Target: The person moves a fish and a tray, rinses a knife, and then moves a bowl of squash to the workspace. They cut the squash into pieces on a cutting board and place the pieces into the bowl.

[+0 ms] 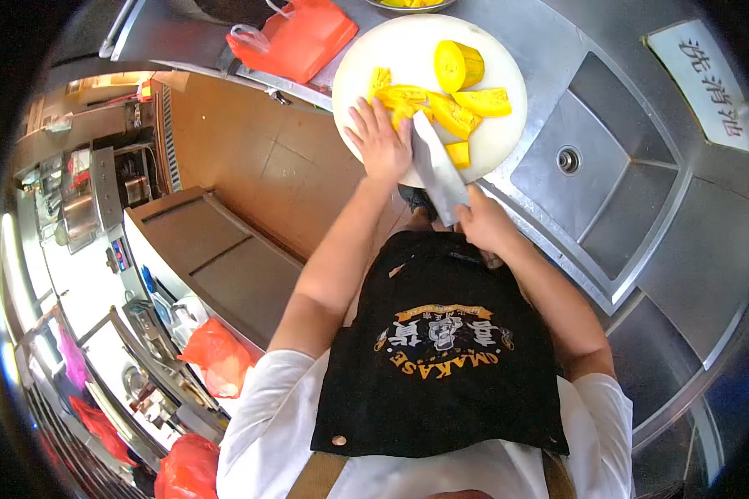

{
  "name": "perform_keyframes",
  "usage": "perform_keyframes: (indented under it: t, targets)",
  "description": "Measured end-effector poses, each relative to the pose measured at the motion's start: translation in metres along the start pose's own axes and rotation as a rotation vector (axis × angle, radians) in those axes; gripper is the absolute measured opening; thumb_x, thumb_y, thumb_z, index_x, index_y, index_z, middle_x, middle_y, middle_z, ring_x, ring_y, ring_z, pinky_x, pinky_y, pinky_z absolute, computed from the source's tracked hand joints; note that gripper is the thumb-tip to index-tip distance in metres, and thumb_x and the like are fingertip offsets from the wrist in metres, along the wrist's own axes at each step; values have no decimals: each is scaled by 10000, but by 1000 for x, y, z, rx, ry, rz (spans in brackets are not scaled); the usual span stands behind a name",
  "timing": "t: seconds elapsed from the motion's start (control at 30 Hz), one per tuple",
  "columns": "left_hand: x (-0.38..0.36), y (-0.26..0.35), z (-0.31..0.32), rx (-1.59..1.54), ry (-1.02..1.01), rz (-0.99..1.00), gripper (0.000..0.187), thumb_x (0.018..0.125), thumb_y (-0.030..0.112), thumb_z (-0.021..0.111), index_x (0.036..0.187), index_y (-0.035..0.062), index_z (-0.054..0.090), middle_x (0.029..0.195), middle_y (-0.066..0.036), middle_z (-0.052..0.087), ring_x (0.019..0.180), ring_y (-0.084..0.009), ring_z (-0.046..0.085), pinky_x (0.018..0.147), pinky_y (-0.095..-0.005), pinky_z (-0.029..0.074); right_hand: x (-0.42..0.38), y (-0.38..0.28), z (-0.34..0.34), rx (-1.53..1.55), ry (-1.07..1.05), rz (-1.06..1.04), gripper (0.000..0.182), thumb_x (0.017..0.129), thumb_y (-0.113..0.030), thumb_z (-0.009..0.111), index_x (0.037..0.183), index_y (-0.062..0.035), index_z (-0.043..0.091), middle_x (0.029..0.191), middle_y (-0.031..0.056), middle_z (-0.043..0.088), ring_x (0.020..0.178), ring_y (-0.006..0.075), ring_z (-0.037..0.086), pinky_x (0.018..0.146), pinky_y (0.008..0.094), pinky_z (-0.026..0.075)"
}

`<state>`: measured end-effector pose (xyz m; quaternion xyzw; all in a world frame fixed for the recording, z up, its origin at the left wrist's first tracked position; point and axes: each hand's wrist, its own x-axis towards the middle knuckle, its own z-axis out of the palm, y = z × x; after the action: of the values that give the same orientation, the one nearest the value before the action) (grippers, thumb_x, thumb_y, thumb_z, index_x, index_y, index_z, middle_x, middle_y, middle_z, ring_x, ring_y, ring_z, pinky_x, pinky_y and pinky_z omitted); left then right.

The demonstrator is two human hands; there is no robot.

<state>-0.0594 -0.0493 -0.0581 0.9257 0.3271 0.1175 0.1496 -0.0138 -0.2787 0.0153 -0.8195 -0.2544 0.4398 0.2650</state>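
A large kitchen knife [441,170] with a broad blade is in my right hand [484,223], closed on its handle. The blade's tip lies over the round white cutting board [495,150], beside the yellow pumpkin pieces. My left hand [383,143] is on the board's left side, fingers and thumb around a pumpkin piece [401,110] close to the blade. More pumpkin wedges [455,116] lie to the right, with a small chunk [457,155] below them. A thick uncut pumpkin section [459,66] rests near the back of the board. My left palm partly hides the piece it holds.
Right of the board is a steel sink [595,158] with a drain, and a white sign [703,83] behind it. A red plastic bag [295,40] lies on the counter at left. A bowl of yellow pieces [409,4] stands at the back.
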Motion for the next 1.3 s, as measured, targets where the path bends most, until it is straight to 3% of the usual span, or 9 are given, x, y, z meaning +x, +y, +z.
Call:
perform_keyframes:
  t: [0.03,0.07,0.17,0.23,0.3,0.5,0.6,0.9,1.3]
  targets:
    - [8,-6,-1,3,23,-36,785,982,447,497,1532,-49,239,1608,-306,143,1488,-512,72,1150,-691,65,-9,0,-11,35,-26,33,345,959,-265,556,1191,-15,500,972,322,657,911,501,636,840,581,490]
    - [14,-8,-5,105,173,6,699,951,375,573,1470,-41,358,1522,-312,325,1431,-517,239,1134,-652,194,-20,6,-20,-71,133,-75,337,962,-258,548,1214,-43,486,922,295,668,866,498,641,794,577,502]
    - [-2,1,-34,-278,27,114,561,908,303,639,1332,-32,491,1317,-282,523,1293,-472,438,1060,-563,351,-49,3,-66,-263,194,-9,303,966,-242,535,1190,-43,492,805,260,670,760,476,653,701,570,511]
    - [-29,22,-41,-433,-221,-29,366,874,272,673,1156,53,594,943,-187,663,882,-374,663,777,-474,527,-63,9,-79,-405,237,4,287,969,-236,528,1181,-45,495,758,234,672,715,458,659,659,563,513]
    - [-48,36,-35,-409,-257,-87,278,867,244,682,1073,75,605,825,-157,680,741,-369,674,679,-466,538,-69,12,-73,-487,211,-27,264,961,-207,526,1168,-45,493,753,227,676,715,437,671,652,556,516]
    - [-60,47,-25,-543,-192,-254,164,896,171,681,940,44,587,760,-144,685,710,-313,694,650,-393,542,-65,1,-59,-585,64,4,260,892,-88,515,1140,-20,478,826,238,698,763,430,692,688,541,532]
    - [-63,50,-19,-579,-112,-211,164,875,154,682,963,58,582,762,-157,686,707,-364,686,645,-454,541,-61,1,-54,-628,0,53,268,881,-61,499,1138,6,469,862,248,705,794,429,700,718,532,539]
    - [-67,50,-19,-647,-125,-290,145,915,137,658,935,20,574,784,-174,686,729,-339,695,669,-412,542,-35,5,-64,-627,-33,55,297,876,-53,486,1158,34,452,848,269,699,797,429,704,743,532,540]
    - [-69,47,-10,-458,-127,-221,144,929,122,605,1007,29,528,805,-212,682,750,-401,689,663,-462,538,-38,-2,-38,-668,-110,57,371,885,-83,502,1227,47,438,890,250,706,864,413,707,770,522,541]
